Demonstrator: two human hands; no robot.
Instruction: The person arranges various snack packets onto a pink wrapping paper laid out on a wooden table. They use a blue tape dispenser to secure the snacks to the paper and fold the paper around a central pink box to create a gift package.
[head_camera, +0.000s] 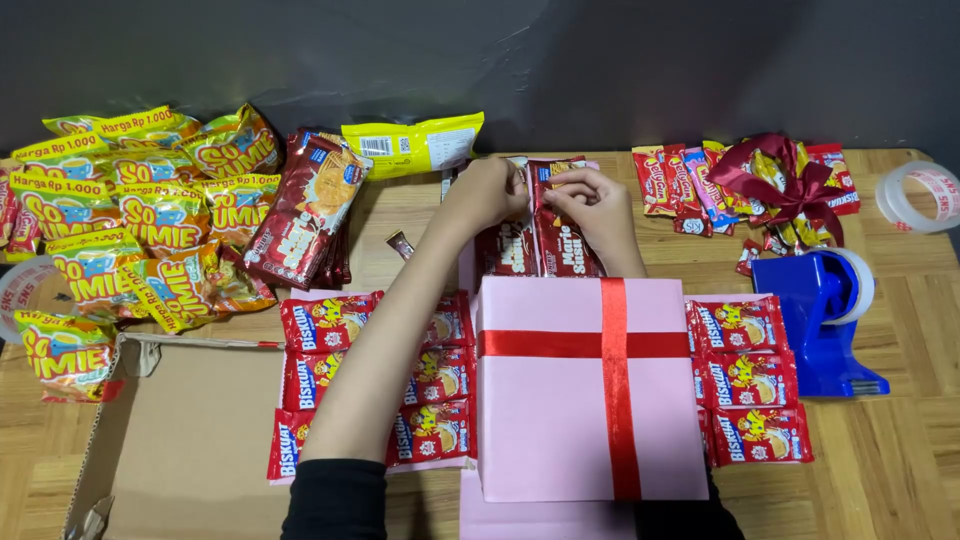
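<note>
A pink box (560, 420) crossed by a red ribbon (615, 390) stands in front of me on the wooden table (900, 440). Behind it lie dark red biscuit packets (545, 245). My left hand (485, 195) and my right hand (595, 210) meet at the top edge of these packets, fingers pinched on them. Rows of red biscuit packets (340, 325) are fixed to pink flaps left of the box, with more red packets (745, 380) on its right.
A heap of yellow-orange noodle packets (130, 220) fills the left. Dark red biscuit packs (305, 210) and a yellow bag (415, 145) lie behind. Brown cardboard (190, 440) sits front left. A blue tape dispenser (820, 320), a red bow (785, 180) on candy packets, and clear tape rolls (920, 195) are right.
</note>
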